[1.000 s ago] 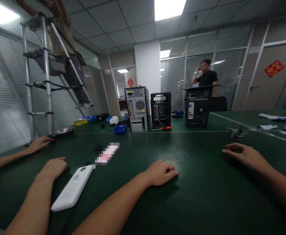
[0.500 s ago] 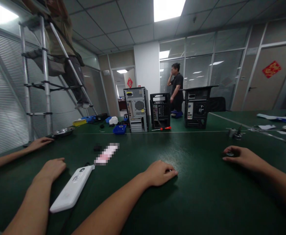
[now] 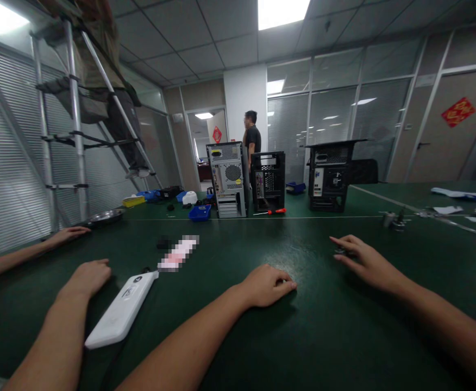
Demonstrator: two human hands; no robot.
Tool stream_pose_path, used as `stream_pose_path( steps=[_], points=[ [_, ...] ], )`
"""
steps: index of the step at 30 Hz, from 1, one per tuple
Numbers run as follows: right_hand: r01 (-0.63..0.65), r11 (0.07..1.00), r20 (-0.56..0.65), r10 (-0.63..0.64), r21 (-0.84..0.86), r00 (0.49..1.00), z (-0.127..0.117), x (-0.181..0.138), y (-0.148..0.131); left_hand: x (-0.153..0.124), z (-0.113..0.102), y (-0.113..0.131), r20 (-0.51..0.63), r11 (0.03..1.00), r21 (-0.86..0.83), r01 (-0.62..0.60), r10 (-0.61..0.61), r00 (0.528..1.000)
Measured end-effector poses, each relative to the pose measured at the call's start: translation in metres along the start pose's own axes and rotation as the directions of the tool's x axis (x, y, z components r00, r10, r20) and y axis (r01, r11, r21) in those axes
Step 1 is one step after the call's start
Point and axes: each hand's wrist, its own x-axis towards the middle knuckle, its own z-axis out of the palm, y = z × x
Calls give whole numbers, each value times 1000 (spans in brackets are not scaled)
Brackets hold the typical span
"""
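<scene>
Small metallic piece (image 3: 339, 251), pinched in the right hand (image 3: 364, 262) above the surface (image 3: 323, 336), judged light, stiff, best held edgewise; left hand (image 3: 266, 286) fingers curled, contents cannot be told.

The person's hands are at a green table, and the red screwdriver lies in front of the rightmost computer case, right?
Not quite: the red screwdriver lies in front of the middle computer case, as the head view shows. The left hand and right hand are indeed at the green table.
</scene>
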Motion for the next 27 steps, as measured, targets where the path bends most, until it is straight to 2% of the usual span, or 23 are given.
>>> stream_pose_path(
  steps=[5, 9, 12, 17, 20, 23, 27],
  points=[
    [267, 963, 110, -262, -32, 959, 29, -6, -82, -1, 0, 0, -10, 1000, 8, 0, 0, 1000],
    [429, 892, 171, -404, -141, 898, 50, -16, -109, 0, 2, -3, -16, 999, 25, -41, 41, 999],
    [479, 858, 175, -450, -186, 875, 57, -19, -109, 1, 4, -6, -4, 998, 49, -41, 41, 999],
    [523, 831, 135, -505, -190, 852, 56, -17, -104, 2, 3, -4, -6, 998, 55, -25, 26, 1000],
    [535, 819, 164, -510, -209, 844, 58, -17, -104, 2, 2, -2, -3, 998, 55, -40, 40, 999],
    [488, 834, 180, -454, -259, 872, 62, -16, -98, 2, 1, -1, 2, 998, 63, -31, 31, 1000],
    [325, 900, 145, -294, -290, 945, 61, -14, -83, 2, 2, -1, -15, 999, 31, 7, -6, 1000]
  ],
)
